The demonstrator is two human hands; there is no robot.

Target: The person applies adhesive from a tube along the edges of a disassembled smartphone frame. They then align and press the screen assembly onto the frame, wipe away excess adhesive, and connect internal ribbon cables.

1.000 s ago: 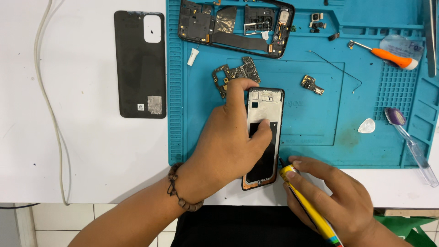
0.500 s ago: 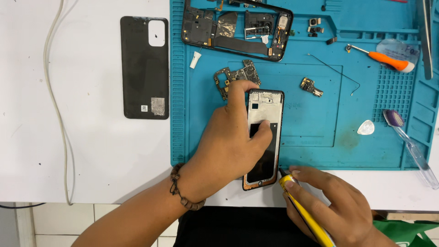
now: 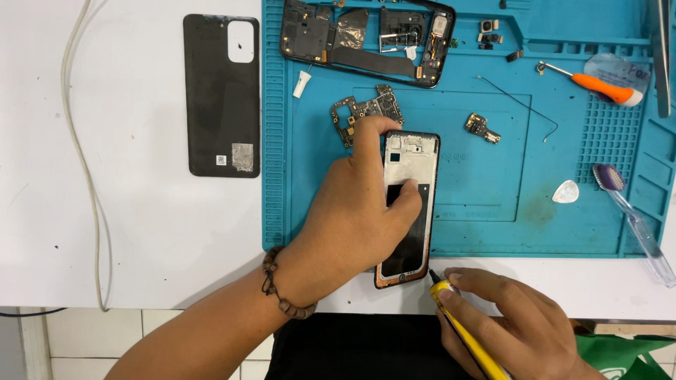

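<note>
An opened phone frame, silver at the top and black below, lies upright across the front edge of a teal work mat. My left hand presses down on its left side, index finger at the top corner, thumb on the black middle part. My right hand holds a yellow-handled tool; its dark tip points at the frame's bottom right corner. A green circuit board lies just above my left fingers.
A black back cover lies on the white table at left, beside a white cable. On the mat: a black mid-frame, small board, thin wire, orange screwdriver, white pick, toothbrush.
The view has shifted slightly. My right hand with the yellow tool has slid a little toward the phone frame's bottom corner. My left hand stays on the frame.
</note>
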